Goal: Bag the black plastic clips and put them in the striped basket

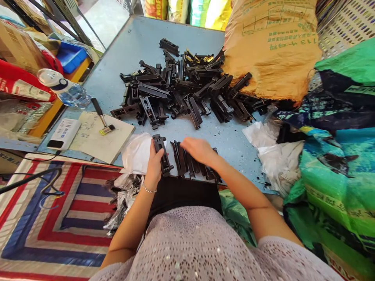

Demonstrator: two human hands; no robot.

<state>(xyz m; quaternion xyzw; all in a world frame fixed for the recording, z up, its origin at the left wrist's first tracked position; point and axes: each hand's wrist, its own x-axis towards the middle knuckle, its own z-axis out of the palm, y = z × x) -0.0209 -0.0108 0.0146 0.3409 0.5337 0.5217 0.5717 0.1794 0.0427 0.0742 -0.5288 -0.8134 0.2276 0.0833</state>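
My left hand is closed around a long black plastic part with slots and small knobs at its ends, held upright near the table's front edge. My right hand is over a row of similar black parts standing side by side at that edge. Its fingers are blurred by motion, so I cannot tell whether they grip one. Behind both hands spreads a loose heap of the same black parts. A white plastic bag lies just left of my left hand.
A black-handled tool lies on a cardboard sheet, beside a white box. A water bottle stands at the left. A large orange sack borders the heap; crumpled white plastic and green sacks are on the right.
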